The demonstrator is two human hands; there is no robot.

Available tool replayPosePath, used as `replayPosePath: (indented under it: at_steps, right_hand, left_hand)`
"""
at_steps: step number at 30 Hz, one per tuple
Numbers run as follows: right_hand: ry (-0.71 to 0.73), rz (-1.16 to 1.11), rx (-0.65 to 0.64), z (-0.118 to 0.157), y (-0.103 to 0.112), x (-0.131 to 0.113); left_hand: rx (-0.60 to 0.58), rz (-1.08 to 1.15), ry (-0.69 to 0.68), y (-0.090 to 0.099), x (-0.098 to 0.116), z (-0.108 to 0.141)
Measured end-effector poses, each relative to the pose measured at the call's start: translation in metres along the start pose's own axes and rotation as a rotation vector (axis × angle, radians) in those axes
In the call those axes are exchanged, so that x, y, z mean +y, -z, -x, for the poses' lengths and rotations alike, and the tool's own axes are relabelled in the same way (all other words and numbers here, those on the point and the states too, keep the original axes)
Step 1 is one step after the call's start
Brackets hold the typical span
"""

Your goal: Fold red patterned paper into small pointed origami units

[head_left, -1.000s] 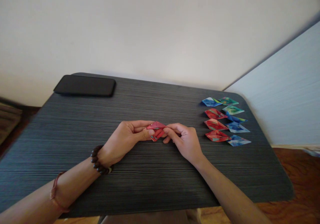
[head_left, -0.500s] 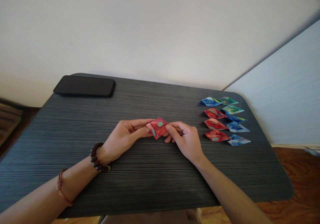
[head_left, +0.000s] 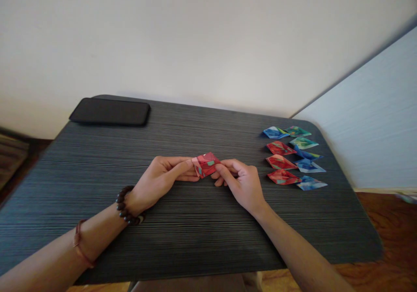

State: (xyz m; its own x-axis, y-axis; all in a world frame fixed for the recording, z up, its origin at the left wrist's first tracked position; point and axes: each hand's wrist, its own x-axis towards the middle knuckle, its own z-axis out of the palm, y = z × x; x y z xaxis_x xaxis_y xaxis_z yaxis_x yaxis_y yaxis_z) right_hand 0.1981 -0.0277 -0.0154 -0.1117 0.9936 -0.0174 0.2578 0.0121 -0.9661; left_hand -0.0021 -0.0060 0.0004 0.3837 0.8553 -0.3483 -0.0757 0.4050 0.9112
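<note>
Between my hands is a small piece of folded red patterned paper (head_left: 207, 164), held above the middle of the table. My left hand (head_left: 164, 174) pinches its left corner, thumb on top and fingers underneath. On the opposite side, my right hand (head_left: 240, 178) grips the right corner between thumb and forefinger, its other fingers curled below. Some of the paper's edge is covered by the thumbs. Off to the right lie several folded paper pieces: red ones (head_left: 280, 161) in a near column and blue ones (head_left: 310, 166) beside them.
A dark wood-grained table (head_left: 208, 231) stands against a pale wall (head_left: 208, 40). At its back left lies a flat black rectangular object (head_left: 110, 111). Green folded papers (head_left: 303, 142) lie at the back right. A light panel (head_left: 374, 109) rises beyond the right edge.
The red folded paper has turned and tilted slightly between my fingers. My left thumb and fingers have shifted a little to the left along its corner. My right hand stays about where it was.
</note>
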Motion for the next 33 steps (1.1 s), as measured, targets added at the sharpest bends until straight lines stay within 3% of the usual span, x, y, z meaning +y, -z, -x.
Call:
replayPosePath:
  at_steps: [4, 10, 24, 33]
  right_hand:
    - [0.002, 0.005, 0.001, -0.0001, 0.0, -0.0005]
    - [0.014, 0.007, -0.007, 0.0001, -0.0002, -0.0009]
    - [-0.027, -0.031, 0.016, 0.0009, 0.0006, -0.0054]
    - [-0.032, -0.017, -0.009, 0.0024, -0.0004, -0.0036]
  left_hand:
    - [-0.038, 0.024, -0.012, 0.0001, 0.0025, 0.0008]
    - [0.042, -0.161, -0.003, -0.0015, 0.0048, 0.0023]
    - [-0.012, -0.129, -0.042, -0.0048, 0.0056, 0.0035]
    - [0.021, -0.148, -0.01, -0.0041, 0.0019, 0.0013]
